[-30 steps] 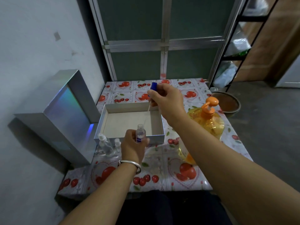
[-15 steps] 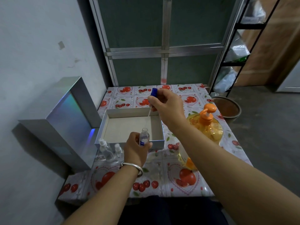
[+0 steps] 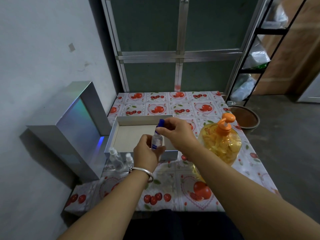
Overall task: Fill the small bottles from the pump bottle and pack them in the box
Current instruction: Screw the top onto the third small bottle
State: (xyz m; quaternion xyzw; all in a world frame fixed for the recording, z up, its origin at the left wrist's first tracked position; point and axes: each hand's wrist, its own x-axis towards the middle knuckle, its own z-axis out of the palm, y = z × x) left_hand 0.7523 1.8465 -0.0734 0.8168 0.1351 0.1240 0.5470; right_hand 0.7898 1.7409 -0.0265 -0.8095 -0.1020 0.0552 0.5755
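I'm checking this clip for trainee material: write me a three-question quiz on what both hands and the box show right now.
1. True or false: the left hand holds the small clear bottle upright.
2. What does the right hand pinch? A) blue cap B) orange pump C) box rim
3. How many small bottles stand on the table left of the box's near corner?

Key: 1 true; 2 A; 3 two.
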